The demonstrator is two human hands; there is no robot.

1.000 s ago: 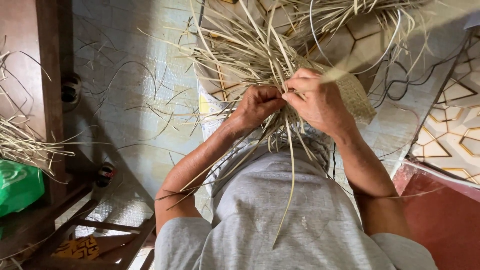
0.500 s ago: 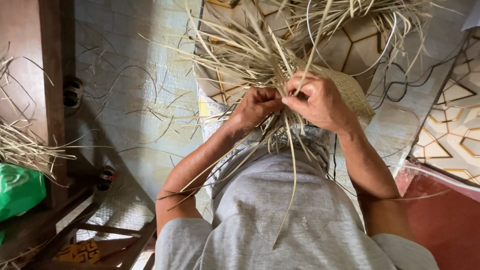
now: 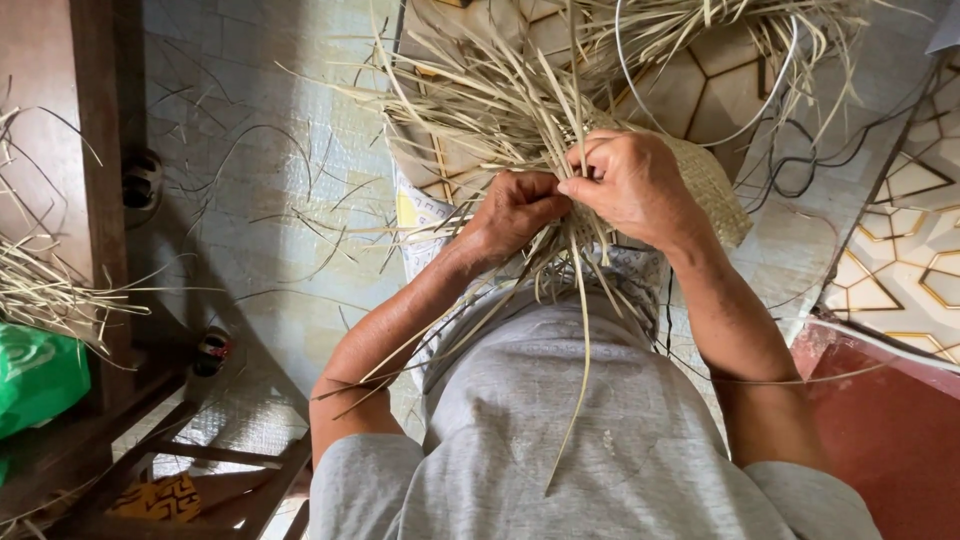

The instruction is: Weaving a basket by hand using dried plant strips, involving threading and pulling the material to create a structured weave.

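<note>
Little has shifted since the earlier frames — both hands stay locked together over the lap, the right hand [image 3: 632, 188] a touch higher. Open floor lies left of the fingers; loose strands crowd beyond them. Left hand [image 3: 515, 210] is clenched on a bunch of straw strips [image 3: 500, 110]; right fingers pinch strips at the edge of the woven piece [image 3: 712, 185] — pale, flat, tightly plaited, curved, just beneath the right hand.
</note>
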